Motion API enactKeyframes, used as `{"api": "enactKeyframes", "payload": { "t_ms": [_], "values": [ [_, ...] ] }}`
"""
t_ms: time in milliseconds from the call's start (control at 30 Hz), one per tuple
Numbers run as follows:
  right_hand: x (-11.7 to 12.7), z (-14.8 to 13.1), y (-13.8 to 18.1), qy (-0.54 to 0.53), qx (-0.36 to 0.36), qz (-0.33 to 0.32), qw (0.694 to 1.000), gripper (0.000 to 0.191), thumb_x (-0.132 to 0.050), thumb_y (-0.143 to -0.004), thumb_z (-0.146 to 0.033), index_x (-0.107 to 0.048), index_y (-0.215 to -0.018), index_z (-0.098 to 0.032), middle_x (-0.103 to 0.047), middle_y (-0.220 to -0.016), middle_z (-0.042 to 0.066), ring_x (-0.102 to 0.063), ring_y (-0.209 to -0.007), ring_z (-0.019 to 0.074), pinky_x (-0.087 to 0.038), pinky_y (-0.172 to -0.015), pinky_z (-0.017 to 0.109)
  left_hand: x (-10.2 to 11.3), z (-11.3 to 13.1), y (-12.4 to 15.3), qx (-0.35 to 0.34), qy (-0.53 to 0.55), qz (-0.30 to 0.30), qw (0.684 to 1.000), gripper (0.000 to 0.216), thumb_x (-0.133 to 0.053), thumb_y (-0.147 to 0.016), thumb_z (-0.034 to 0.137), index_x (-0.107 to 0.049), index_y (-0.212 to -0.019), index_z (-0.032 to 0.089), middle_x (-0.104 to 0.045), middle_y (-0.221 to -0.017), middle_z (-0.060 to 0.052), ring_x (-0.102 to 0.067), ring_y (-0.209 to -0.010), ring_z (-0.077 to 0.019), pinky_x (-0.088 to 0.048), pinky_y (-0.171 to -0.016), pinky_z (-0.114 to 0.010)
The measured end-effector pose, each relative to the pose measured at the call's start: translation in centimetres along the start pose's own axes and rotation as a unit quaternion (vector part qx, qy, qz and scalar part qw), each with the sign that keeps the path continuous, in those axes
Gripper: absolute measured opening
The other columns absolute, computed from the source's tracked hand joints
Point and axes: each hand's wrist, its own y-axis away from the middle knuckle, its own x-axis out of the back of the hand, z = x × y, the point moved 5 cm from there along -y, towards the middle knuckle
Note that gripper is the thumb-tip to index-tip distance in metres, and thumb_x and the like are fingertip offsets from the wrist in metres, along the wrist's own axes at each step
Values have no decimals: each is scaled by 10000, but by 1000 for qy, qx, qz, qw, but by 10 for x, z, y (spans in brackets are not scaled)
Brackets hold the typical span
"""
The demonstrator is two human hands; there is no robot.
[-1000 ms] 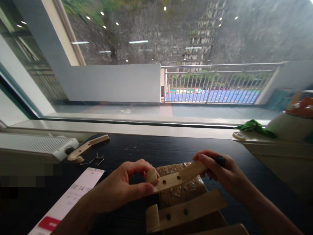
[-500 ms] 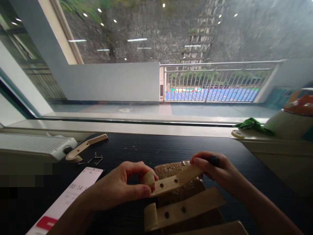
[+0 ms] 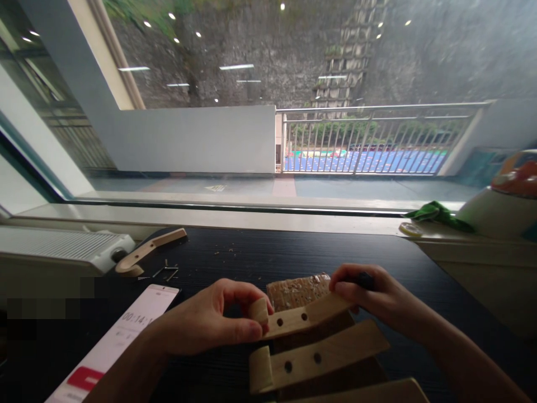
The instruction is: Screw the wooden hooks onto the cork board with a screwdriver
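Observation:
My left hand (image 3: 222, 316) pinches the curled end of a pale wooden hook (image 3: 292, 321) between thumb and fingers. Two drilled holes face up in the hook's flat middle. At its straight far end, my right hand (image 3: 364, 288) grips the wood. A dark rounded handle-like end (image 3: 366, 280) also sticks out of my right fist; the rest of it is hidden. Beneath the hook lies a brown, rough-surfaced board (image 3: 296, 292). Nearer to me, a second wooden hook (image 3: 323, 358) of the same shape lies across, its two holes dark.
Another wooden hook (image 3: 149, 252) rests on the black table (image 3: 268, 252) at the far left, near several screws (image 3: 170, 271). A phone (image 3: 121, 341) showing a timer lies beside my left forearm. A pale wooden edge (image 3: 369, 392) shows at the bottom. A green cloth (image 3: 436, 214) sits on the sill.
The held hook has come slightly lower and nearer to me, baring more of the brown board behind it. Both hands keep their hold.

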Motion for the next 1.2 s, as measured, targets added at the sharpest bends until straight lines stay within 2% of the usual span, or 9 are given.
{"api": "enactKeyframes", "payload": {
  "t_ms": [233,367,500,667,933,1200],
  "values": [
    [-2,-5,1,0,-8,-11,1000,230,-550,-781,-370,-640,-760,-160,-494,-635,0,-413,-597,111,-342,-519,216,-2,-8,-4,31,100,-49,993,249,-720,-682,294,-651,-869,145,-642,-837,-11,-550,-783,-138,-414,-733,-226],
    [-7,-1,0,-51,-40,-21,998,252,-532,-789,-395,-620,-778,-159,-453,-619,-10,-392,-558,98,-326,-485,208,-4,-9,-5,38,134,-64,988,258,-727,-680,290,-657,-877,138,-657,-829,-13,-561,-764,-130,-412,-734,-221],
    [-10,3,0,-97,-51,-37,993,259,-536,-782,-401,-622,-791,-157,-442,-623,-10,-388,-547,93,-321,-473,204,-4,-11,-5,36,139,-61,988,262,-730,-681,297,-662,-880,141,-665,-839,-16,-571,-774,-138,-414,-747,-229],
    [-11,3,1,-88,-51,-48,994,256,-536,-785,-394,-626,-794,-154,-426,-614,-16,-371,-544,90,-312,-471,201,-2,-13,-7,27,140,-66,988,242,-727,-685,291,-676,-861,132,-662,-829,-21,-576,-792,-146,-418,-760,-232],
    [-11,1,2,-88,-56,-54,993,256,-525,-793,-388,-645,-831,-166,-493,-691,4,-435,-620,112,-379,-536,202,-2,-14,-7,19,103,-70,992,234,-726,-673,314,-697,-817,132,-643,-824,-25,-560,-791,-161,-423,-756,-239],
    [-10,0,3,-64,-47,-62,995,187,-531,-767,-312,-647,-808,-171,-482,-633,-13,-400,-589,108,-317,-519,212,-2,-13,-9,1,106,-75,992,262,-731,-676,333,-705,-839,130,-646,-822,-28,-561,-794,-165,-414,-757,-241]
  ]
}}
